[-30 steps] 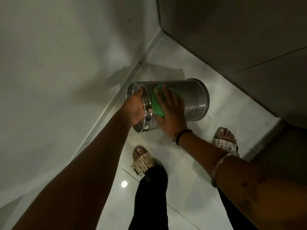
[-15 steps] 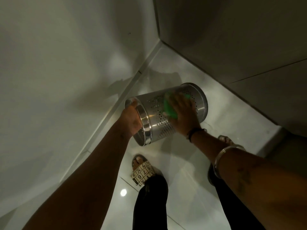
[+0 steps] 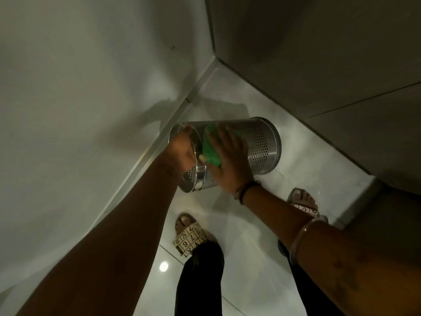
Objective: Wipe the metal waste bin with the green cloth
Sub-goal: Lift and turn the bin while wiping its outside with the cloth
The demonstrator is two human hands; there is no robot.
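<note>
The perforated metal waste bin [image 3: 262, 144] is held on its side above the floor, open end toward me. My left hand [image 3: 181, 153] grips its rim, thumb outside and fingers hidden inside. My right hand [image 3: 230, 160] lies flat on the bin's side and presses the green cloth [image 3: 210, 152] against the metal near the rim. Most of the cloth is hidden under my palm and fingers.
A pale wall [image 3: 79, 99] runs close on the left and a grey wall [image 3: 319, 65] on the right, meeting in a corner behind the bin. My two sandalled feet [image 3: 189, 236] stand on the glossy tiled floor [image 3: 239, 258] below the bin.
My right hand has slid the cloth back along the bin's side from near its base toward the rim. The bin has tipped slightly, its base end a little lower.
</note>
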